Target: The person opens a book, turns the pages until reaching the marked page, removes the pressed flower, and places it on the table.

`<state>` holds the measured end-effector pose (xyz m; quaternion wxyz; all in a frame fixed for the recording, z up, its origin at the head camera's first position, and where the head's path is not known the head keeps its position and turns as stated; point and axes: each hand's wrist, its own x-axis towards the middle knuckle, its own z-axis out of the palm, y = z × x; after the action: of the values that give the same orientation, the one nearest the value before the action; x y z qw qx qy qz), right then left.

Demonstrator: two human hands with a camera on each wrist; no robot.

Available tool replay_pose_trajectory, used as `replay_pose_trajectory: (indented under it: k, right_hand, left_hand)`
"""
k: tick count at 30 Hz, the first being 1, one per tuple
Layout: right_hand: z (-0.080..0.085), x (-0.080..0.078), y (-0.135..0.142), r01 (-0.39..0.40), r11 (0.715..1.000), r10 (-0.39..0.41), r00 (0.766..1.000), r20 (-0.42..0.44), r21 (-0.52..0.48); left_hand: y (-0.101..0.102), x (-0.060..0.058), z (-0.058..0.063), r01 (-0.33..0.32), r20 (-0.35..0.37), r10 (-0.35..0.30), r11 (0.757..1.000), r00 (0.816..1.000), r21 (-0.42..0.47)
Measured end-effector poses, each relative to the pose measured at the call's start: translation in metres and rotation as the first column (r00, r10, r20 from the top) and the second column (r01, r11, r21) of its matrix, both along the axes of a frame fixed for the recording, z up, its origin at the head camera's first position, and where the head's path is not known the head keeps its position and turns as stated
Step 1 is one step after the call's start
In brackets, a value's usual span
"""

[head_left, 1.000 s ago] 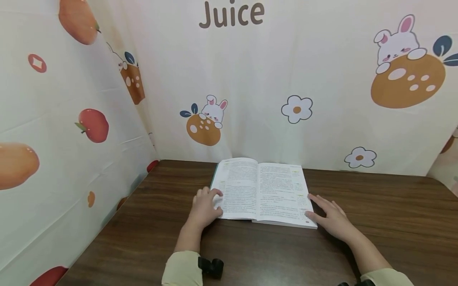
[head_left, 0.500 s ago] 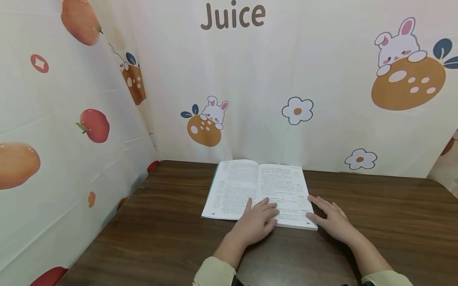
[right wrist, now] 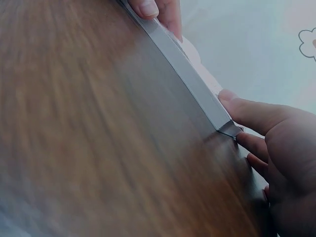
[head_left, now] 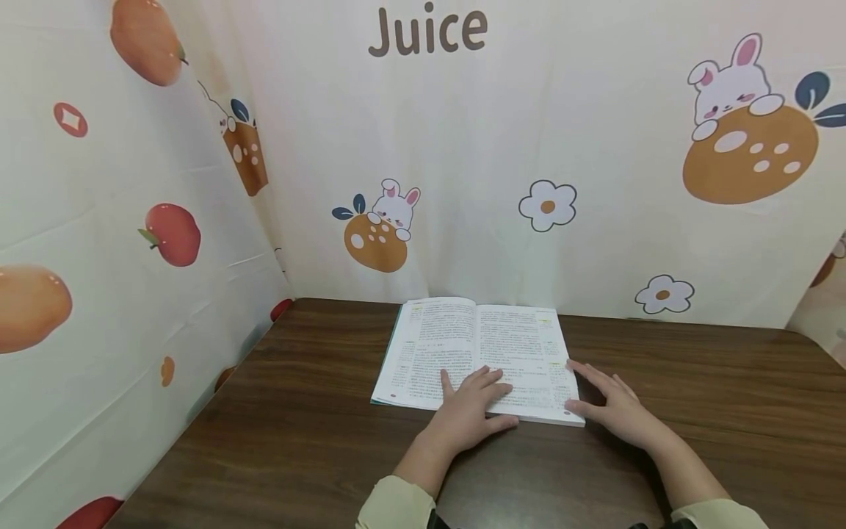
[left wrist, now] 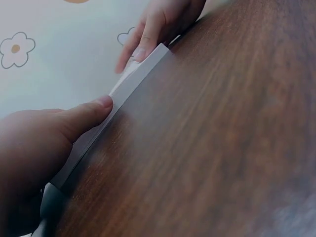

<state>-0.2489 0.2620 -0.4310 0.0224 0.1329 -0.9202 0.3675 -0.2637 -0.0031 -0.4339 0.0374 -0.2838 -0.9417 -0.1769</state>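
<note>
An open book [head_left: 432,345] with printed pages lies flat on the dark wooden table. My left hand [head_left: 463,415] rests spread over the lower middle of the pages, near the spine. Its thumb [left wrist: 94,111] lies at the book's front edge in the left wrist view. At the book's right side, my right hand [head_left: 617,411] touches the page edge with thumb and index finger, the other fingers extended beside it. From the right wrist view, the right thumb [right wrist: 252,111] rests on the top of the near corner, with fingers low beside the cover. Part of the text is hidden under the left hand.
A pale cloth [head_left: 476,147] printed with fruit, rabbits and flowers hangs behind the table [head_left: 297,441] and along its left side. The book's far edge lies close to the back cloth.
My left hand has moved right, from the left page's outer edge to the lower middle of the book. The left page now lies down flatter. My right hand has stayed in place.
</note>
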Motion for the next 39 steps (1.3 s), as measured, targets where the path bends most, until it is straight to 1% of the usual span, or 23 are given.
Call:
replay_pose_trajectory:
  k: [5,9,14,17,20,25,29,31,33,34,35,36,37,39]
  right_hand:
    - [-0.002,-0.003,-0.002,0.023,1.000,-0.022,0.999,-0.027,0.012]
    - [-0.002,-0.003,-0.003,0.047,0.998,-0.046,0.998,-0.032,0.030]
    - [0.001,-0.003,-0.004,0.074,0.997,-0.074,0.997,-0.008,0.012]
    - [0.003,-0.002,-0.004,0.081,0.997,-0.081,0.997,0.000,-0.020]
    - [0.004,-0.002,-0.004,0.078,0.997,-0.078,0.997,-0.008,-0.023]
    - [0.000,-0.002,-0.002,0.066,0.997,-0.065,0.997,-0.027,0.039]
    - [-0.003,-0.001,-0.002,0.053,0.996,-0.050,0.997,-0.054,0.065]
    - [-0.003,-0.001,-0.002,0.049,0.997,-0.046,0.997,-0.057,0.059]
    - [-0.003,-0.001,-0.002,0.048,0.997,-0.045,0.997,-0.055,0.056]
    - [-0.003,-0.001,-0.002,0.047,0.997,-0.044,0.998,-0.053,0.055]
    - [-0.003,-0.001,-0.003,0.049,0.997,-0.046,0.998,-0.050,0.057]
    - [-0.003,-0.001,-0.003,0.050,0.997,-0.047,0.998,-0.048,0.058]
    - [-0.003,-0.001,-0.003,0.051,0.997,-0.049,0.998,-0.046,0.059]
    - [-0.002,-0.001,-0.003,0.054,0.997,-0.052,0.998,-0.044,0.063]
  left_hand:
    - [0.001,-0.001,0.000,-0.007,0.003,0.007,1.000,1.000,0.005]
    - [0.002,-0.001,0.000,-0.018,0.002,0.017,1.000,1.000,0.018]
    - [0.003,-0.001,0.000,-0.028,-0.005,0.028,0.996,1.000,0.085]
    - [0.003,0.000,0.000,-0.039,-0.036,0.043,0.993,0.998,0.109]
    - [0.003,0.001,0.001,-0.052,-0.065,0.060,0.990,0.996,0.128]
    - [0.003,0.002,0.002,-0.074,-0.100,0.091,0.983,0.991,0.166]
    - [0.002,0.001,0.002,-0.101,-0.152,0.133,0.975,0.979,0.200]
    - [-0.001,0.000,0.003,-0.105,-0.199,0.157,0.964,0.967,0.245]
    - [-0.006,-0.002,0.003,-0.099,-0.249,0.180,0.947,0.952,0.305]
    - [-0.010,-0.004,0.003,-0.095,-0.265,0.190,0.938,0.945,0.334]
    - [-0.013,-0.006,0.003,-0.090,-0.268,0.199,0.925,0.943,0.369]
    - [-0.017,-0.008,0.003,-0.088,-0.256,0.206,0.910,0.945,0.405]
    - [-0.021,-0.009,0.003,-0.091,-0.229,0.210,0.892,0.951,0.442]
    - [-0.029,-0.012,0.003,-0.115,-0.137,0.216,0.844,0.967,0.525]
